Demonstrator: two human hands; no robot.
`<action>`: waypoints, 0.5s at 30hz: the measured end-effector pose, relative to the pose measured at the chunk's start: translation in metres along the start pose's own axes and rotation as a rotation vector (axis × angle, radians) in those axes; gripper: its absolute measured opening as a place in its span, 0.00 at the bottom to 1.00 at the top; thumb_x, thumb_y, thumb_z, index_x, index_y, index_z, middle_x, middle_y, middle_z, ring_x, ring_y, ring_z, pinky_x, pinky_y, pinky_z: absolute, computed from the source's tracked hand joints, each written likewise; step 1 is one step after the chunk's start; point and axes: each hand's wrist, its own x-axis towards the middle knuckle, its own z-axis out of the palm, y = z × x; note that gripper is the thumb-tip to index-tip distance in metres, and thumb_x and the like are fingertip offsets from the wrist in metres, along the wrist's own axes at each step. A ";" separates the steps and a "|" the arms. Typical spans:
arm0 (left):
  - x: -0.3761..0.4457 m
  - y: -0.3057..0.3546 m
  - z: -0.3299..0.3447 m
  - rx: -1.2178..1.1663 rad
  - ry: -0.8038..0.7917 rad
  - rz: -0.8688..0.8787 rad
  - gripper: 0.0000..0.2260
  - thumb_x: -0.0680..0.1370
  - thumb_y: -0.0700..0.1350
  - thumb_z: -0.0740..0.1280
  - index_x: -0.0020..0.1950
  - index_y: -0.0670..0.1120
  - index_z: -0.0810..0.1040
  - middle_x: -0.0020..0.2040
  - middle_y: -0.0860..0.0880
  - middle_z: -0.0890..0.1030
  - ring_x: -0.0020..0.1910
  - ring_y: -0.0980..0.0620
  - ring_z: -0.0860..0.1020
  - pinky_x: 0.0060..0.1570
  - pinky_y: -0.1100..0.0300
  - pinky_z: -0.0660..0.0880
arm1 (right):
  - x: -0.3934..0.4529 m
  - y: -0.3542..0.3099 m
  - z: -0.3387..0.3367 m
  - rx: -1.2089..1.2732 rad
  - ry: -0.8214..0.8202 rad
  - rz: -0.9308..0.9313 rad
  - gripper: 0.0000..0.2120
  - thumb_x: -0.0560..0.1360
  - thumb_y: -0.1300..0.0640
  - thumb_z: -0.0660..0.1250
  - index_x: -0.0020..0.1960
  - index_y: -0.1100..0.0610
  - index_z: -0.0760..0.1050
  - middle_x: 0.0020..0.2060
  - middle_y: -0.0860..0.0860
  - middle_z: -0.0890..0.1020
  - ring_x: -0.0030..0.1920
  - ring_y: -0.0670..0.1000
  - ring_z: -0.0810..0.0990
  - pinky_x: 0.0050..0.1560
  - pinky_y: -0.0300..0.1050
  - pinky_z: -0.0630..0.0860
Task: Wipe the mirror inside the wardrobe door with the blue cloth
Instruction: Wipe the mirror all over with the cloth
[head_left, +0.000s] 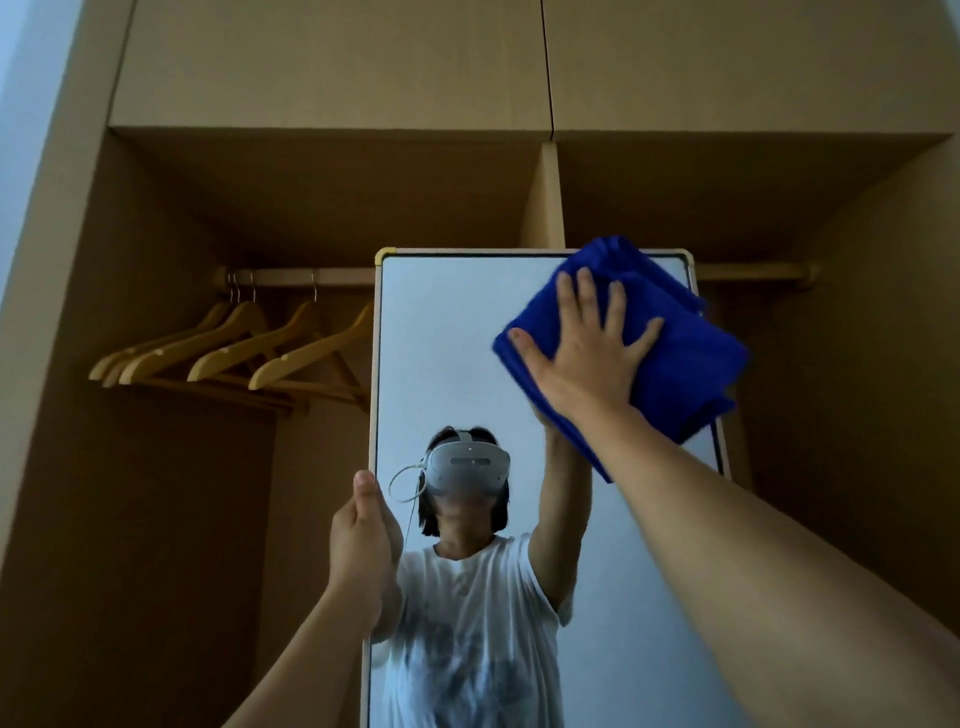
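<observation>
Up at the mirror's (457, 364) top right corner, the right hand (584, 353) presses the cloth (685, 364) flat with spread fingers. Lower down, the left hand (363, 545) seemingly grips the mirror's left edge. Hangers (234, 348) hang from the rail (332, 276) behind.

From my feed, the blue cloth (675, 353) covers the mirror's (457, 343) upper right corner; the frame's bottom edge cuts off its lower part.
</observation>
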 end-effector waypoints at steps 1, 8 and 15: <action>0.001 0.000 0.000 -0.005 0.013 -0.009 0.23 0.80 0.59 0.52 0.30 0.48 0.67 0.16 0.55 0.70 0.16 0.63 0.69 0.17 0.75 0.62 | -0.006 -0.014 0.001 0.001 0.003 -0.048 0.44 0.68 0.25 0.35 0.77 0.48 0.44 0.77 0.47 0.48 0.76 0.58 0.44 0.65 0.73 0.37; 0.003 -0.005 -0.002 -0.033 -0.035 -0.066 0.24 0.77 0.64 0.52 0.32 0.48 0.71 0.18 0.53 0.74 0.19 0.61 0.73 0.21 0.67 0.70 | -0.032 -0.105 0.013 0.000 0.017 -0.319 0.39 0.73 0.29 0.45 0.77 0.50 0.51 0.77 0.49 0.53 0.76 0.59 0.48 0.66 0.72 0.38; 0.002 0.002 -0.002 -0.087 -0.068 -0.126 0.20 0.82 0.57 0.51 0.37 0.49 0.73 0.22 0.53 0.76 0.22 0.60 0.75 0.24 0.66 0.72 | -0.069 -0.113 0.026 0.009 0.005 -0.495 0.32 0.77 0.36 0.48 0.77 0.50 0.53 0.76 0.49 0.56 0.76 0.58 0.50 0.69 0.70 0.38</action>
